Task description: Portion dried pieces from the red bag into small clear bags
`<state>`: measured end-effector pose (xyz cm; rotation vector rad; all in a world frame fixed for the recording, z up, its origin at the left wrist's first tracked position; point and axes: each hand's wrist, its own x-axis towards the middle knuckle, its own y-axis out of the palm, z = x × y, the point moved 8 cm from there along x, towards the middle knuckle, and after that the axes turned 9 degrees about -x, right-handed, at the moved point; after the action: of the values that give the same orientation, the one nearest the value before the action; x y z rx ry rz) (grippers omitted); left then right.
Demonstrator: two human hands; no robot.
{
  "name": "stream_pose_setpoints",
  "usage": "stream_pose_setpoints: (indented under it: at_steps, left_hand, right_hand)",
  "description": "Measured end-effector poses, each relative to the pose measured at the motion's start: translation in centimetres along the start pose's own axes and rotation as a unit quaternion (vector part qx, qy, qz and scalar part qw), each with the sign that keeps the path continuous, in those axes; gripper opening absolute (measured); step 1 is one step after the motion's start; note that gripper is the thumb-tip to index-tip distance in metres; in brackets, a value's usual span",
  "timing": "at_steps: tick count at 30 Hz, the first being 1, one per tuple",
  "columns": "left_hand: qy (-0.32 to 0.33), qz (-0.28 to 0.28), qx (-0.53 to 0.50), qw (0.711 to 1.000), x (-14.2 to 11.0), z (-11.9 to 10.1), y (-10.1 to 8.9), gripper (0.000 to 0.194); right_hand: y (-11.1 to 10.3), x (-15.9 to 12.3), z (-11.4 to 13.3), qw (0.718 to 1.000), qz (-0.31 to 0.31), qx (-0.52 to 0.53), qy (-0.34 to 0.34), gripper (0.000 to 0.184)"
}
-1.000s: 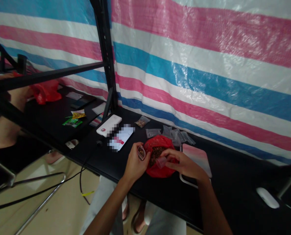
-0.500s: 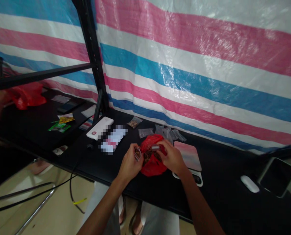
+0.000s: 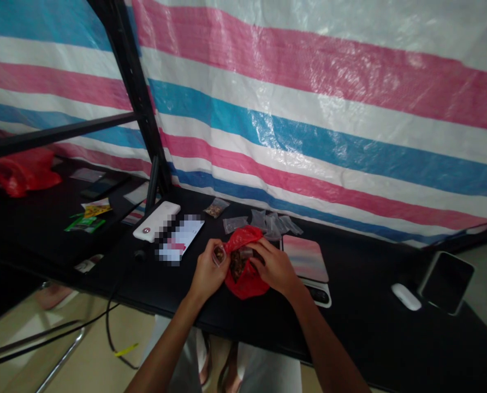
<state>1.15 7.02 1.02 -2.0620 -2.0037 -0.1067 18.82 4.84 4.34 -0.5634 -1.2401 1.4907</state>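
Backdrop: I see a pink, white and blue striped plastic tarp [image 3: 309, 109] behind a black metal shelf upright [image 3: 131, 71].
Table: black table [image 3: 362, 338] under everything below.
Left hand: my view shows the left hand [image 3: 206, 273] closed on a small clear plastic pouch [image 3: 218, 255].
Right hand: the right hand [image 3: 274, 267] pinches a small translucent item [image 3: 247, 252]; I cannot tell what it is.
Red bag: a crumpled red plastic bag [image 3: 247, 286] lies on the table between both hands, open.
Contents: dark brown pieces [image 3: 237, 265] inside it.
Nearby: a row of clear plastic bags [image 3: 270, 222] just beyond it, apart from the hands.
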Motion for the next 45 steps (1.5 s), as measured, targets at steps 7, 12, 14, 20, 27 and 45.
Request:
stream_pose_setpoints:
  at_steps: [7, 12, 14, 20, 27, 45]
  left_hand:
    - [0.005, -0.03, -0.037, 0.999, 0.3, 0.4, -0.5, 0.014]
    - [0.018, -0.023, -0.051, 0.998, 0.1, 0.0, -0.3, 0.015]
    - [0.02, -0.017, -0.059, 0.998, 0.0, -0.1, -0.2, 0.017]
    - [0.012, 0.01, -0.082, 0.997, 0.1, 0.0, 0.2, 0.016]
    - [0.032, -0.025, -0.082, 0.996, 0.4, -0.2, -0.4, 0.017]
    - [0.112, 0.046, 0.086, 0.989, -0.6, -1.4, 0.6, 0.013]
  right_hand:
    - [0.2, 0.2, 0.2, 1.0, -0.011, -0.011, -0.017, 0.04]
    - [0.1, 0.2, 0.4, 0.999, -0.023, -0.017, -0.027, 0.039]
    - [0.1, 0.2, 0.5, 0.999, -0.025, -0.019, -0.028, 0.038]
    - [0.5, 0.2, 0.3, 0.999, -0.017, -0.013, -0.026, 0.04]
    - [0.6, 0.3, 0.5, 0.999, -0.028, 0.023, -0.013, 0.033]
    - [-0.6, -0.2, 2.4, 0.976, -0.114, 0.182, -0.036, 0.032]
